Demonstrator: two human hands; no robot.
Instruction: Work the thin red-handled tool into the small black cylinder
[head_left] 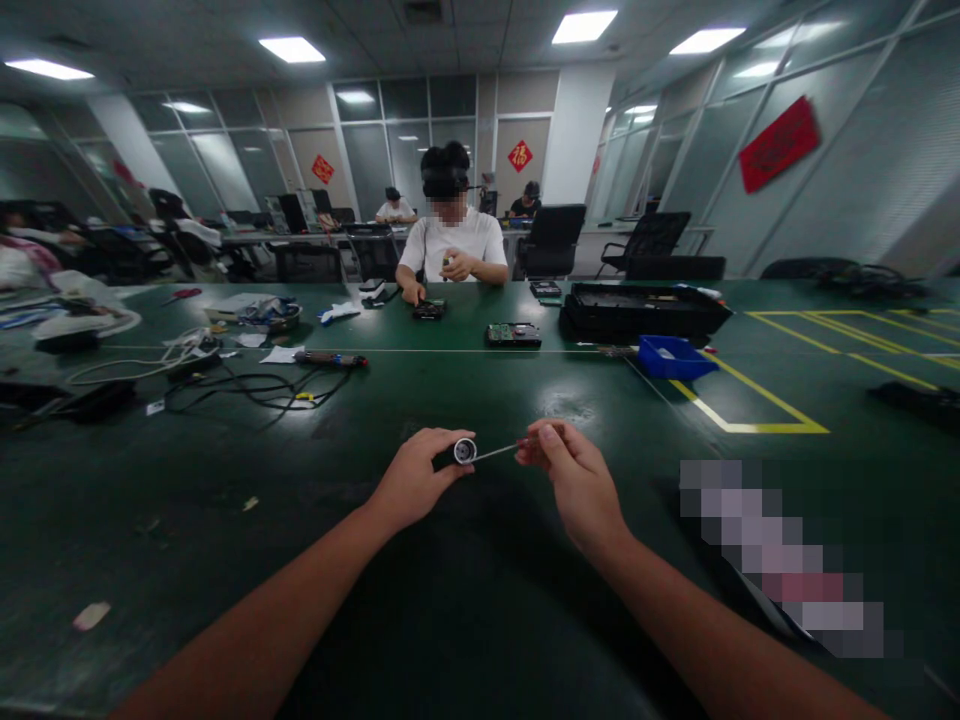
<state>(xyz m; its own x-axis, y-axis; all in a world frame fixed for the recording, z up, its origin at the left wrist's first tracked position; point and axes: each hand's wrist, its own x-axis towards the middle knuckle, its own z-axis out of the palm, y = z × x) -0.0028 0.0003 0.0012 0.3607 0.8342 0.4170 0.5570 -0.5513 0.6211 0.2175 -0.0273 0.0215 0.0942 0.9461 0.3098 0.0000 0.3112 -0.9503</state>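
Between the thumb and fingers of my left hand is a small round silver-rimmed part, its open end with a dark inside turned toward me. My right hand is closed around the red handle of a thin screwdriver. The screwdriver's metal shaft points left, and its tip meets the lower right of the round part's rim; whether it goes inside I cannot tell. Both hands are held over the green table, near its middle.
Across the table a person handles a dark device. A circuit-board device, a black case and a blue bin stand ahead. Black cables and a dark tool lie left; a blurred-out object lies right.
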